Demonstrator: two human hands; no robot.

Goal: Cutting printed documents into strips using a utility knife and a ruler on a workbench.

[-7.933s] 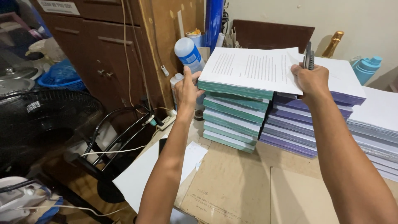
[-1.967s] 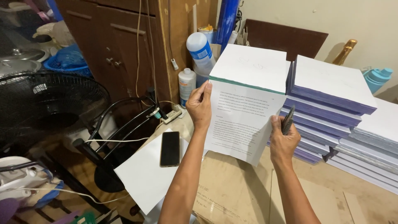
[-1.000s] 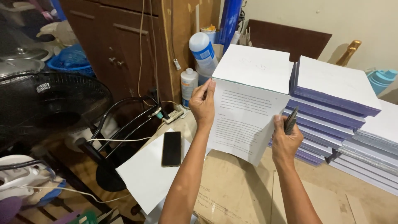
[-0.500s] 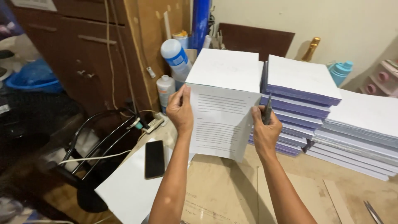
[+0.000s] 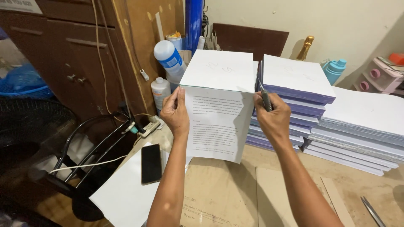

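Held upright before a tall stack of bound booklets [image 5: 219, 71], a printed sheet [image 5: 216, 124], pinched at its upper left corner between thumb and fingers of the left hand [image 5: 174, 113], its right edge steadied by the right hand [image 5: 273, 120], fingers curled shut around a dark pen [image 5: 264, 97] pointing upward. Behind the sheet, a second stack with purple-edged covers [image 5: 294, 88] just beside the first, and a lower, wider pile of white booklets [image 5: 362, 126] farther right. On the cardboard-covered table [image 5: 227, 197], a loose white sheet [image 5: 122, 193] bearing a black phone [image 5: 151, 164]; scissors [image 5: 372, 212] near the right edge; a white bottle with a blue label [image 5: 167, 56] and a smaller bottle [image 5: 160, 90] against the wooden cabinet [image 5: 84, 54]. Best handled, by the look of it, with a light pinch at both edges to keep the paper flat and uncreased, the pen tip kept clear of the page, and the bottom edge kept off the table.
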